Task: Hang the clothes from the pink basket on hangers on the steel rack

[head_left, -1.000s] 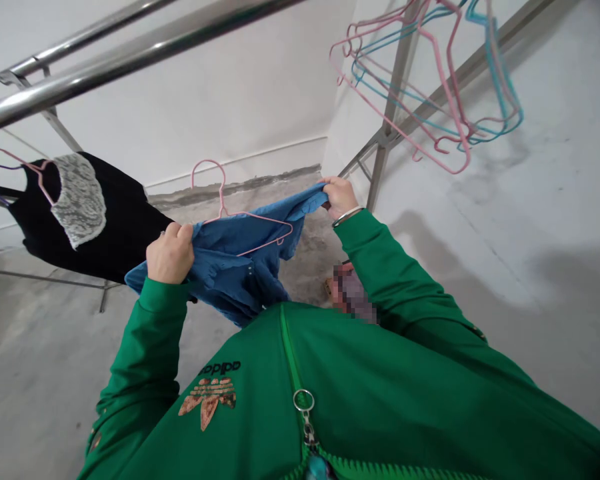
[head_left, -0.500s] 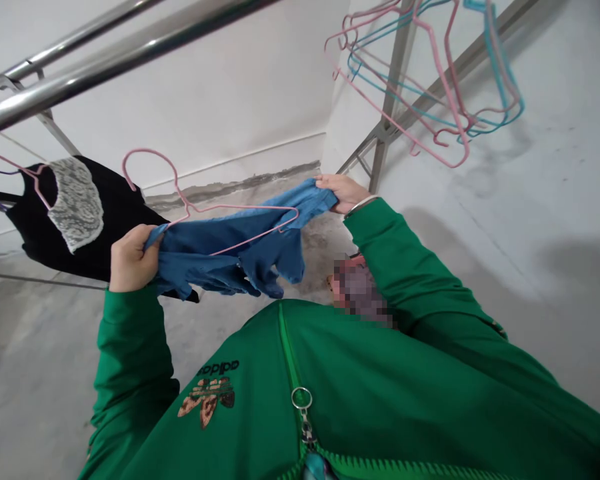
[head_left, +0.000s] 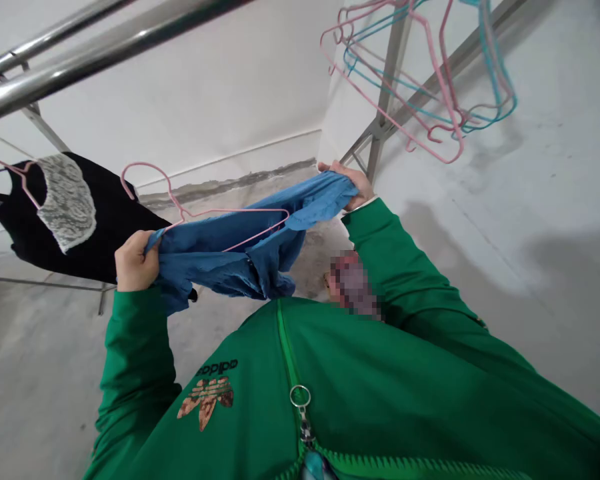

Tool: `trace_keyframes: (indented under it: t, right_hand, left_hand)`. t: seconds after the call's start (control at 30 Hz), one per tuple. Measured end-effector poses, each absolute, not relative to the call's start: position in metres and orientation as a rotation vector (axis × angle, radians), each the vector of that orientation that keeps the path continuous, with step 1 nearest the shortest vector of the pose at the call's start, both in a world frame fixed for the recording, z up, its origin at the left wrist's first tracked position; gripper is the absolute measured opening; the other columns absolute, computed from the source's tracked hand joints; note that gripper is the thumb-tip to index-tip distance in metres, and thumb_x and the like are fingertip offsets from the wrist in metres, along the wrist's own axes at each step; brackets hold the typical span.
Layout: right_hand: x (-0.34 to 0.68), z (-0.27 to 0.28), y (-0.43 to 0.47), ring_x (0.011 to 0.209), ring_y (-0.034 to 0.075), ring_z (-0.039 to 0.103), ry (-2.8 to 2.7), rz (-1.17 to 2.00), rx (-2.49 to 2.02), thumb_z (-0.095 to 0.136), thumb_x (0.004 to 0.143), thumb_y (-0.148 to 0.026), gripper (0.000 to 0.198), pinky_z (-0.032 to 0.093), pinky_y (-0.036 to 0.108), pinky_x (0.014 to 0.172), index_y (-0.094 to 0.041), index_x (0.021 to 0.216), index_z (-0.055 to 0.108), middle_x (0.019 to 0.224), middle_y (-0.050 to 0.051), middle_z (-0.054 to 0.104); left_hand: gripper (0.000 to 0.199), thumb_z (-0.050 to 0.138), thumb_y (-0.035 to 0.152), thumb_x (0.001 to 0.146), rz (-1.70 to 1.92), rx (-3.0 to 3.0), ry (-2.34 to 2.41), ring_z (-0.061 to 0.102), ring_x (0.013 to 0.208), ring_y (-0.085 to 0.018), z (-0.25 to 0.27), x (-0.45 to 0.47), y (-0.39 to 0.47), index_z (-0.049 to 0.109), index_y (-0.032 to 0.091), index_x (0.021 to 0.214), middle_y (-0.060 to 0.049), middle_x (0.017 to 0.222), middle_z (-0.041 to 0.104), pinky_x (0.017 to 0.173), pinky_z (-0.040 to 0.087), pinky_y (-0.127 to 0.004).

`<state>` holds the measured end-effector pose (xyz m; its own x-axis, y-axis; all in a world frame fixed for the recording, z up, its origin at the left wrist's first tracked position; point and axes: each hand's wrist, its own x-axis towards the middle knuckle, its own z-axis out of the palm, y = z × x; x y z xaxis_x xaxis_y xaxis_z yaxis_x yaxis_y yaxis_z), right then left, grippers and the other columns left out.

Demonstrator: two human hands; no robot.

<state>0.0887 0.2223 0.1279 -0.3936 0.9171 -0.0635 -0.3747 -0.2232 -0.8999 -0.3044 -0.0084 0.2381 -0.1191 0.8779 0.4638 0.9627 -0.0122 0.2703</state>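
Observation:
A blue garment (head_left: 220, 270) is stretched between my two hands in front of my chest. My left hand (head_left: 137, 261) is closed around its left end, with the cloth bunched over one end of a pink hanger (head_left: 207, 213). The hanger's hook points up and left, and its right end pokes into the garment's opening. My right hand (head_left: 357, 185) grips the garment's right end, pulling it out past the hanger's tip; folds of cloth hide part of the fingers. The garment's lower part hangs loosely crumpled.
Metal rails (head_left: 95, 57) cross the upper left. A black top with white lace (head_left: 105, 223) hangs at left. Several pink and blue hangers (head_left: 420, 87) hang at upper right from a metal frame (head_left: 379, 127). A white wall stands behind; the floor is grey concrete.
My right hand has moved a little right, drawing the cloth further out beyond the hanger's right end. My left hand keeps its grip. The view has shifted slightly.

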Motion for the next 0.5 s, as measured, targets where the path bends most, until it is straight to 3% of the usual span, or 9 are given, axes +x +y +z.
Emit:
trace_keyframes:
  t: [0.07,0.2,0.33,0.43,0.5]
  right_hand:
    - [0.093,0.124,0.218,0.069,0.015,0.065,-0.989,1.852,-0.729,0.064,0.082,-0.046,0.032,0.057,0.03,0.072,-0.018,0.098,0.06,0.072,0.0,0.066]
    - [0.102,0.123,0.206,0.071,0.016,0.065,-1.006,1.891,-0.71,0.072,0.073,-0.039,0.036,0.056,0.029,0.069,-0.019,0.101,0.06,0.076,0.0,0.068]
    - [0.109,0.133,0.202,0.075,0.017,0.066,-1.121,1.748,-0.686,0.069,0.073,-0.047,0.043,0.054,0.033,0.075,-0.021,0.105,0.06,0.078,0.001,0.067]
    - [0.11,0.137,0.204,0.079,0.02,0.066,-1.187,1.676,-0.762,0.064,0.076,-0.056,0.045,0.052,0.039,0.077,-0.022,0.106,0.059,0.082,0.003,0.067]
    - [0.112,0.133,0.207,0.08,0.02,0.067,-1.215,1.632,-0.769,0.064,0.075,-0.059,0.049,0.051,0.038,0.075,-0.022,0.106,0.058,0.084,0.003,0.067]
  left_hand:
    - [0.018,0.045,0.026,0.088,-0.736,-1.918,-2.055,0.052,0.071,-0.014,0.237,-0.305,-0.008,0.059,0.017,0.081,-0.002,0.072,0.053,0.068,0.043,-0.025]
    - [0.019,0.045,0.021,0.083,-0.425,-1.967,-2.018,0.056,0.078,-0.017,0.229,-0.312,-0.005,0.062,0.017,0.091,-0.005,0.082,0.059,0.068,0.041,-0.026]
    - [0.025,0.047,0.019,0.08,-0.155,-1.972,-2.025,0.059,0.081,-0.021,0.216,-0.312,0.001,0.063,0.023,0.098,-0.007,0.092,0.062,0.059,0.036,-0.028]
    - [0.027,0.046,0.019,0.079,-0.141,-2.013,-2.031,0.059,0.081,-0.022,0.215,-0.303,0.006,0.065,0.022,0.099,-0.007,0.091,0.063,0.058,0.037,-0.028]
    - [0.028,0.046,0.018,0.079,-0.315,-2.163,-1.987,0.06,0.08,-0.02,0.217,-0.294,0.008,0.065,0.02,0.098,-0.006,0.089,0.063,0.063,0.041,-0.027]
